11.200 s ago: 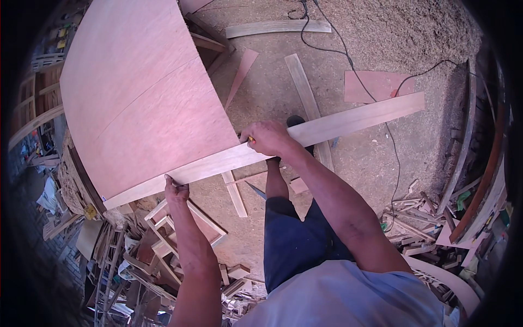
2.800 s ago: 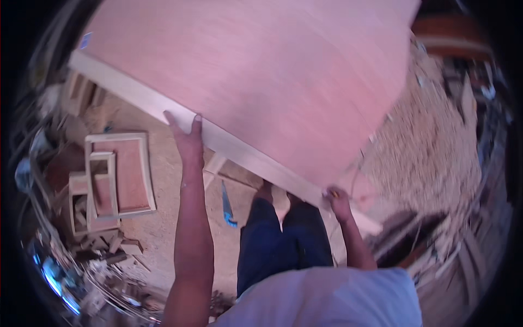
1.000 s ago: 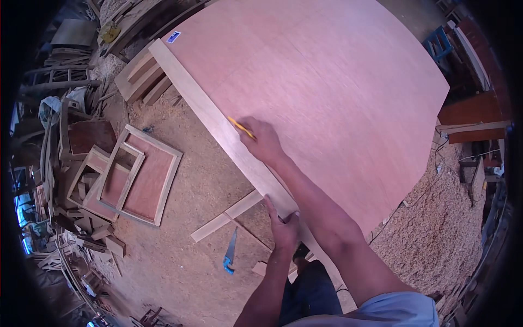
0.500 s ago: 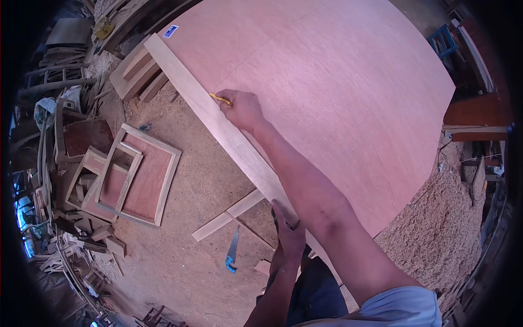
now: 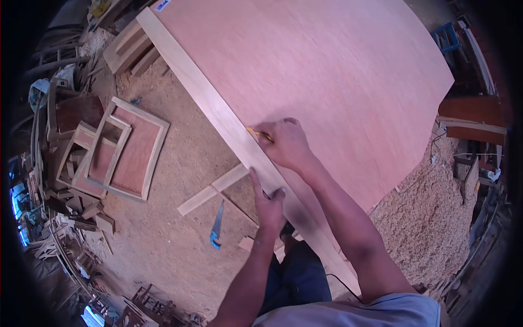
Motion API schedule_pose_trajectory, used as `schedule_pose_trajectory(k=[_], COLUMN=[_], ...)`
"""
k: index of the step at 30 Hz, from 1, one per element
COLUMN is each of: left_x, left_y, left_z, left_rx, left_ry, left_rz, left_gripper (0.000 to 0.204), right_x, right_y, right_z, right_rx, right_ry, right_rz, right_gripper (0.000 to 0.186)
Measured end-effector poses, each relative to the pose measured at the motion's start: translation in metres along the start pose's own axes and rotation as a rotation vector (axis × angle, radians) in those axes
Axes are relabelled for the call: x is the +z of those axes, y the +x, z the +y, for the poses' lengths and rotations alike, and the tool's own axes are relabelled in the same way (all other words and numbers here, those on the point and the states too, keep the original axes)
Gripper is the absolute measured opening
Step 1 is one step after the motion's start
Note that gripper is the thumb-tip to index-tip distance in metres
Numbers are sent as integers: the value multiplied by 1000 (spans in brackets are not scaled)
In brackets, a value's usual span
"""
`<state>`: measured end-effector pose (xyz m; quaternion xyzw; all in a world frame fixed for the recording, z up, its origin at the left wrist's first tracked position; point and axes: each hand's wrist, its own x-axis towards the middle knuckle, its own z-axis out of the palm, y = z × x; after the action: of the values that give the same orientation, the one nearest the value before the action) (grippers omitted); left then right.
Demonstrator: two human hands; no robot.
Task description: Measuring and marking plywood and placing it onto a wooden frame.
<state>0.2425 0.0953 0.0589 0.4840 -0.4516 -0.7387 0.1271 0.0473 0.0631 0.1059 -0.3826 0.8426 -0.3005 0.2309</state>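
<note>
A large pinkish plywood sheet [image 5: 338, 82] spreads across the upper middle. Along its left edge lies a long pale wooden strip [image 5: 201, 90]. My right hand [image 5: 286, 141] pinches a yellow pencil [image 5: 260, 133], its tip against the inner edge of the strip on the plywood. Lower down, my left hand [image 5: 268, 203] grips the strip's outer edge, thumb towards the top and the other fingers hidden beneath.
A blue-handled handsaw [image 5: 216, 229] lies on the dusty floor near wooden battens [image 5: 212, 191]. Panelled wooden frames [image 5: 136, 147] rest at the left. Stacked boards [image 5: 131, 49] stand beyond them. A sawdust heap [image 5: 425, 212] is at the right.
My right hand with the pencil has slid along the strip's edge, nearer to me and rightward. My left hand still holds the strip, now a little further up in view. The whole view has shifted.
</note>
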Motion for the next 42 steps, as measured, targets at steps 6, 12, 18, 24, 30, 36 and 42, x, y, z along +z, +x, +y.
schedule_pose_trajectory(k=[6,12,18,24,30,36,42], left_x=[-7,0,-8,-7,-15,-13,-3], left_y=[4,-3,3,5,10,3,4], left_z=[-12,-11,-26,-32,-38,-30,-32], left_rx=[107,84,136,161,204,119,121], left_ry=[89,137,121,153,180,136,153], left_rz=[12,29,5,17,9,11,-18], left_gripper=[113,116,115,115,116,116,115], right_x=[-16,-29,-30,-28,-23,-23,-33], right_y=[-159,-300,-388,-411,-419,-421,-442], right_z=[34,67,89,98,99,103,115], right_rx=[72,216,294,312,282,251,331], right_ry=[-26,-121,-100,-107,-130,-95,-153], right_rz=[-92,-245,-245,-232,-228,-242,-396], right_gripper=[29,27,28,29,29,29,31])
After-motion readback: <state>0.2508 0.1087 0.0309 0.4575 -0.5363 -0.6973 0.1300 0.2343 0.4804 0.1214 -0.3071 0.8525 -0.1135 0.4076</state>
